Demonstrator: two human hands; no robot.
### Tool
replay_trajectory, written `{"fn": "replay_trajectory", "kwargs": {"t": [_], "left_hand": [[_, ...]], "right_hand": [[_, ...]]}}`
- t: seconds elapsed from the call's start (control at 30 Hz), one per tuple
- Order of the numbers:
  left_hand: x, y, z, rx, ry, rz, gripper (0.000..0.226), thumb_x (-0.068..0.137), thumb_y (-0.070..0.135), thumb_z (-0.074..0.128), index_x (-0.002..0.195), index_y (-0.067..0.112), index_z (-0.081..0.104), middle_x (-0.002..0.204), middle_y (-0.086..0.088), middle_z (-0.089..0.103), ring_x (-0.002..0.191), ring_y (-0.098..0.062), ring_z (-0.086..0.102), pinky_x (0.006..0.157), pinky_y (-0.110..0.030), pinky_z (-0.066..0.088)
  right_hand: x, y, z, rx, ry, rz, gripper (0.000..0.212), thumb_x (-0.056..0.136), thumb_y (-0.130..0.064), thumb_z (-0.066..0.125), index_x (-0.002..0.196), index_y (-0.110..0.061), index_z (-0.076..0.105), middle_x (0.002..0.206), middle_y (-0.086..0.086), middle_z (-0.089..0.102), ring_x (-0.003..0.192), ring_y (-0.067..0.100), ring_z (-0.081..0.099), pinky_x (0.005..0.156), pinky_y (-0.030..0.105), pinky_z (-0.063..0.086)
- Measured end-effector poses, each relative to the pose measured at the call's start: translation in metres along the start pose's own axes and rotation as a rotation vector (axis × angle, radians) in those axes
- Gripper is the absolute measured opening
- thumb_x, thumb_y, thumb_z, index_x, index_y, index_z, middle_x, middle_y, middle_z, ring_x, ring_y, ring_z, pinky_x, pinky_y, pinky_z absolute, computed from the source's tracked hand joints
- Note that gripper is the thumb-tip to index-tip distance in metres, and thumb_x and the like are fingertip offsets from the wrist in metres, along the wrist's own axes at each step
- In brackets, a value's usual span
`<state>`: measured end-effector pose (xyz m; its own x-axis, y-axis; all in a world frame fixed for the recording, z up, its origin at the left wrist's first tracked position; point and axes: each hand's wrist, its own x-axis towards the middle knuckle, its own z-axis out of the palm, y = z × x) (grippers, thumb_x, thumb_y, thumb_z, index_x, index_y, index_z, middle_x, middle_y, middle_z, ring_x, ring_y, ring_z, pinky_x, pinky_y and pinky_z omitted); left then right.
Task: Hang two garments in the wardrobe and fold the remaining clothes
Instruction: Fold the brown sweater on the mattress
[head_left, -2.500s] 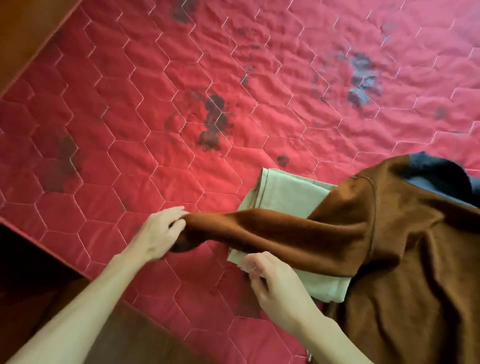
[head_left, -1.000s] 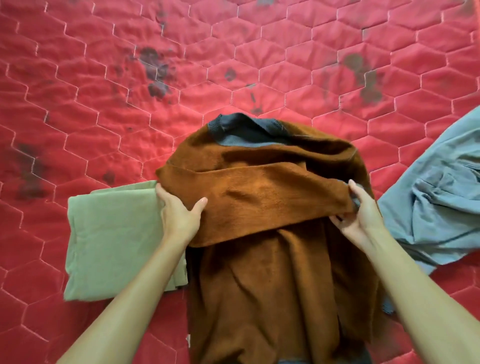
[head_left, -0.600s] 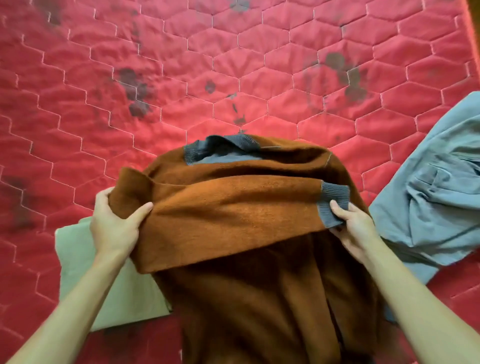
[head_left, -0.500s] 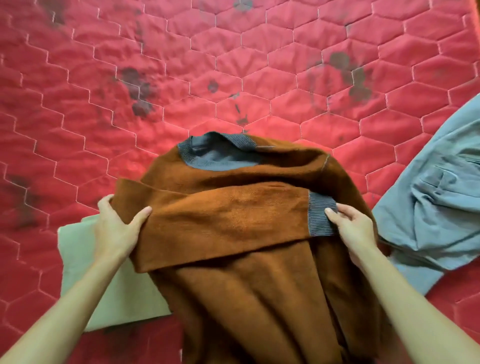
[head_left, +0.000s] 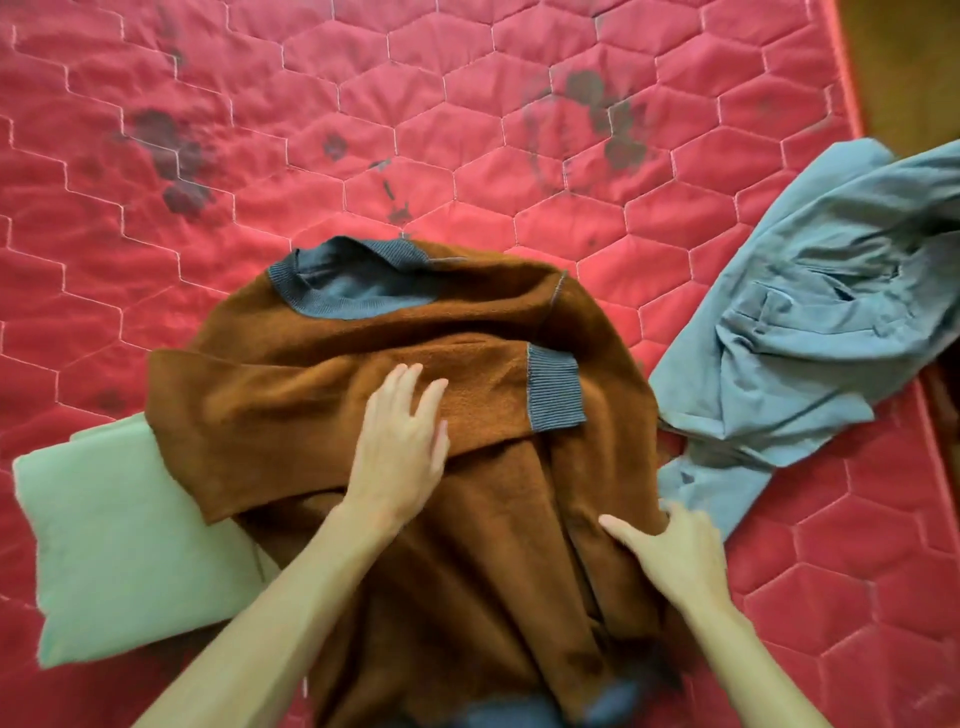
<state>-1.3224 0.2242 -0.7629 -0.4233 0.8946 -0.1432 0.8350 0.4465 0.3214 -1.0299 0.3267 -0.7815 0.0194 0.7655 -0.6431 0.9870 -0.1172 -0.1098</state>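
My brown sweater (head_left: 488, 582) lies mid-frame, collar toward the top, length running top to bottom. My left hand (head_left: 397, 457) presses its crosswise sleeve (head_left: 280, 415), fingers straight. My right hand (head_left: 675, 558) sits on its right edge, and I cannot tell its grip.

The left hand (head_left: 397, 447) lies flat, fingers straight, on the middle of the brown sweater (head_left: 467, 561). The right hand (head_left: 675, 556) rests palm down at the sweater's right edge, thumb spread wide.

One red quilted mattress (head_left: 467, 130), three garments: one brown sweater (head_left: 493, 530), one folded pale green garment (head_left: 119, 545), one crumpled grey-blue garment (head_left: 810, 332), two hands: left hand (head_left: 400, 447), right hand (head_left: 675, 556)
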Motion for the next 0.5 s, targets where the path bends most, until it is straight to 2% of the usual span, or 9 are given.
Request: {"fn": "replay_trajectory", "kwargs": {"t": [0.1, 0.2, 0.3, 0.37, 0.43, 0.5], "left_hand": [[0.000, 0.058, 0.015, -0.147, -0.081, 0.073, 0.043, 0.094, 0.019, 0.059, 0.136, 0.011, 0.055, 0.133, -0.013, 0.056, 0.125, -0.028, 0.052, 0.106, -0.041, 0.046], [0.001, 0.105, 0.024, -0.209, -0.133, 0.203, 0.043, 0.090, 0.020, 0.059, 0.132, 0.012, 0.056, 0.127, -0.009, 0.057, 0.116, -0.026, 0.053, 0.099, -0.040, 0.049], [0.006, 0.143, 0.028, -0.217, -0.208, 0.337, 0.058, 0.084, 0.027, 0.061, 0.139, 0.015, 0.050, 0.136, -0.009, 0.052, 0.124, -0.027, 0.049, 0.105, -0.041, 0.045], [0.008, 0.169, 0.029, -0.164, -0.261, 0.408, 0.079, 0.080, 0.031, 0.067, 0.151, 0.019, 0.034, 0.149, -0.012, 0.042, 0.133, -0.029, 0.042, 0.112, -0.042, 0.039], [0.013, 0.195, 0.030, -0.102, -0.256, 0.444, 0.100, 0.076, 0.035, 0.074, 0.157, 0.021, 0.016, 0.157, -0.017, 0.031, 0.137, -0.032, 0.038, 0.114, -0.040, 0.038], [0.023, 0.223, 0.033, -0.129, -0.186, 0.434, 0.110, 0.073, 0.037, 0.077, 0.158, 0.017, 0.010, 0.159, -0.020, 0.027, 0.136, -0.033, 0.041, 0.112, -0.041, 0.040]], "right_hand": [[-0.012, 0.009, -0.009, -0.034, -0.049, -0.032, 0.049, 0.070, -0.069, 0.073, 0.079, -0.022, 0.063, 0.094, 0.006, 0.060, 0.102, 0.033, 0.059, 0.084, 0.041, 0.046], [-0.001, 0.006, -0.040, 0.104, 0.008, -0.163, 0.039, 0.075, -0.053, 0.075, 0.070, -0.021, 0.053, 0.088, 0.002, 0.058, 0.095, 0.032, 0.059, 0.084, 0.044, 0.045], [0.010, -0.003, -0.089, 0.331, 0.133, -0.224, 0.021, 0.075, -0.030, 0.079, 0.077, -0.019, 0.061, 0.082, 0.002, 0.063, 0.087, 0.030, 0.060, 0.078, 0.041, 0.046], [0.017, -0.009, -0.128, 0.473, 0.254, -0.245, 0.018, 0.074, -0.020, 0.078, 0.082, -0.017, 0.062, 0.077, 0.000, 0.066, 0.080, 0.026, 0.060, 0.071, 0.033, 0.042], [0.026, -0.017, -0.166, 0.546, 0.296, -0.285, 0.023, 0.073, -0.019, 0.078, 0.091, -0.023, 0.064, 0.082, -0.008, 0.067, 0.082, 0.018, 0.060, 0.073, 0.028, 0.040], [0.038, -0.023, -0.198, 0.524, 0.237, -0.322, 0.031, 0.075, -0.027, 0.080, 0.103, -0.028, 0.067, 0.090, -0.011, 0.068, 0.087, 0.011, 0.059, 0.077, 0.024, 0.039]]}}
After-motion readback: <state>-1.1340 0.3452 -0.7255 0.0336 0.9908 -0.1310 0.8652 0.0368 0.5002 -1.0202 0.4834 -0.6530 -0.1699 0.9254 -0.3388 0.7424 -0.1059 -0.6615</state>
